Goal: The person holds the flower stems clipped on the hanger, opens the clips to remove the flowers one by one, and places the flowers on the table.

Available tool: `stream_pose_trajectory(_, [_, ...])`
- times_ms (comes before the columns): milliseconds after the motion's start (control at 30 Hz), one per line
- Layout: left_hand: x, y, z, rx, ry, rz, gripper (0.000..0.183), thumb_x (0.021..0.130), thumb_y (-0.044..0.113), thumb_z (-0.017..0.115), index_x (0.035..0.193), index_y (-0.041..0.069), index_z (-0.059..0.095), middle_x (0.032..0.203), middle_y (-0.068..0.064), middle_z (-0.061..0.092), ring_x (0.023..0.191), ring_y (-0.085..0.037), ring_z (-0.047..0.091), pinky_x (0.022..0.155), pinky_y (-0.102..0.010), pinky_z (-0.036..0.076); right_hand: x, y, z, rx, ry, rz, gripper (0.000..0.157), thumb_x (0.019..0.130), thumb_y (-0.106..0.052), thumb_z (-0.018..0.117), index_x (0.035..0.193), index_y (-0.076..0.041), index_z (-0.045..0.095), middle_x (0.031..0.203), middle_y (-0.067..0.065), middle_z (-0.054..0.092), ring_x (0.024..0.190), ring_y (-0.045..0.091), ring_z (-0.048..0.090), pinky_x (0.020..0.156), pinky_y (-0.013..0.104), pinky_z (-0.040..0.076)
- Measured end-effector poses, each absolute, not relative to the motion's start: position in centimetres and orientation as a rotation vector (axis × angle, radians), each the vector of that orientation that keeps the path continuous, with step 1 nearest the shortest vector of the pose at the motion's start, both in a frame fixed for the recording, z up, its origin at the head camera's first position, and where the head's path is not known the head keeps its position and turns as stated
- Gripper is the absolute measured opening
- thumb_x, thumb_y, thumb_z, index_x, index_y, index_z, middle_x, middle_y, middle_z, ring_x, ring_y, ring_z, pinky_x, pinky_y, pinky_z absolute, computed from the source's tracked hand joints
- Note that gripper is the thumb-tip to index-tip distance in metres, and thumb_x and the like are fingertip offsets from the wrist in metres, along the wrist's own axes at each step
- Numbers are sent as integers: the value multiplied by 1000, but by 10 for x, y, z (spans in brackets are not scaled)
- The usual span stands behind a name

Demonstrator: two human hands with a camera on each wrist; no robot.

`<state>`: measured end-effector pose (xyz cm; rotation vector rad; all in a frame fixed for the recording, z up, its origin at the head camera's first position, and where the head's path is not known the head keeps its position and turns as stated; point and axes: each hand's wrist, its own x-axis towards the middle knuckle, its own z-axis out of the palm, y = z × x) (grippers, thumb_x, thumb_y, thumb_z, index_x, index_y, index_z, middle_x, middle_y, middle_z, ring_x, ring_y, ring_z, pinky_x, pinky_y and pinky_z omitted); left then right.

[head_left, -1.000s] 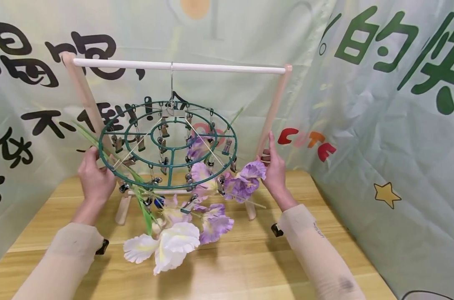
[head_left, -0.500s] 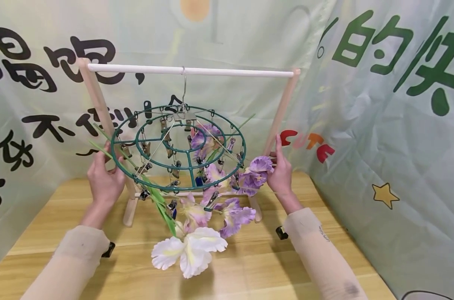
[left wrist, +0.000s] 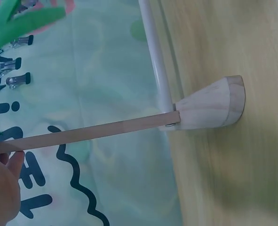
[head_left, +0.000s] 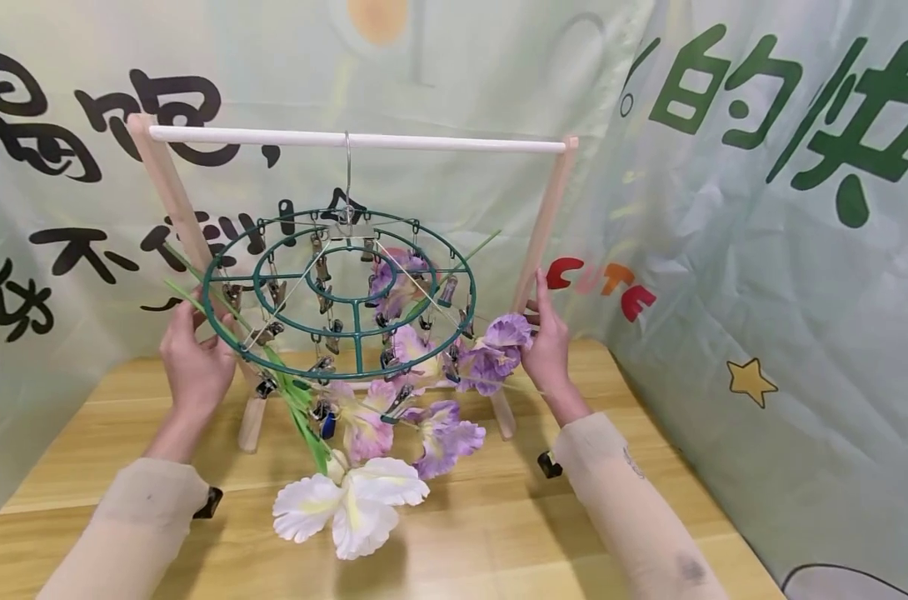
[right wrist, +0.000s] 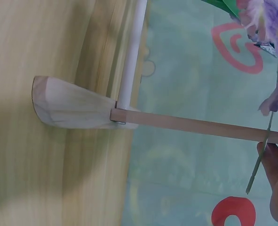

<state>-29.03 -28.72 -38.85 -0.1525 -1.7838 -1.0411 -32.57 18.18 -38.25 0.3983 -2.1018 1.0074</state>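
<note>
Change over the last second: the clothes-rack stand [head_left: 439, 142] has slid slightly to the person's right along the table [head_left: 499, 525], and the green round clip hanger [head_left: 357, 337] has swung a little beneath it. Over the last half second, stand and backdrop [head_left: 806, 275] drift together across the head view, so I put most of that down to head movement. Reading: a small adjustment of the stand's position, not a lift; both wooden feet [left wrist: 204, 106] appear to rest on the tabletop.

Grip: left hand [head_left: 197, 358] holds the left post [head_left: 172, 196], thumb and fingers about it. Right hand [head_left: 550, 350] grips the right post [head_left: 550, 208], forefinger straight along it, other fingers curled behind.

Position: hanger suspended by its thin wire hook [head_left: 348, 171] from the stand's top bar, between the posts, tilted toward me.

Materials: posts pale, flat, plain wood; feet blunt wedges; lower rod [right wrist: 131, 52] smooth, round, white. Hanger: three glossy concentric rings with spokes, small metal clips [head_left: 332, 337] dangling on links. Irises, likely fabric: white iris [head_left: 362, 508] broad and ruffled; purple iris [head_left: 446, 437] crinkled; strap-like green leaf [head_left: 304, 412]. Backdrop creased, cloth-like, printed.
</note>
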Motion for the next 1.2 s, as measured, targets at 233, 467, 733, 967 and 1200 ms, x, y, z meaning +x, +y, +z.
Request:
stream_pose_trajectory(233, [-280, -286, -393, -113, -1815, -1104, 44, 88, -18, 57, 129, -5, 64, 122, -23, 67, 117, -41, 68, 83, -5, 48, -314, 181, -389, 344, -2103, 1133, 79, 97, 6, 66, 164, -22, 34, 134, 27, 65, 109, 43, 71, 88, 53, 60])
stream_pose_trajectory(467, [-262, -283, -396, -48, -1805, -1247, 52, 92, -15, 56, 140, 5, 62, 135, -14, 67, 117, -3, 64, 92, -13, 53, -302, 181, -386, 357, -2062, 1254, 70, 98, 5, 65, 159, -22, 44, 138, 20, 65, 112, 38, 71, 91, 50, 59])
stream_pose_trajectory(733, [-242, -275, -396, -41, -1710, -1273, 47, 98, -11, 55, 142, 6, 61, 134, -13, 68, 117, 0, 62, 101, -18, 50, -284, 176, -378, 317, -1994, 1372, 60, 99, 12, 56, 153, -13, 52, 136, 15, 67, 118, 35, 69, 90, 16, 55])
stream_pose_trajectory(967, [-205, -252, -372, 21, -1576, -1288, 41, 100, -10, 52, 137, 2, 63, 134, -14, 68, 122, -7, 62, 112, -27, 44, -261, 167, -365, 400, -1846, 1381, 40, 97, 15, 60, 136, 5, 62, 130, 24, 68, 116, 42, 67, 90, 16, 54])
stream_pose_trajectory(1200, [-175, -233, -353, -83, -1450, -1322, 40, 98, -14, 51, 136, -3, 63, 129, -14, 70, 118, -16, 65, 109, -28, 47, -230, 158, -347, 552, -1733, 1394, 29, 99, 9, 62, 127, 6, 67, 121, 23, 71, 112, 21, 69, 95, 24, 56])
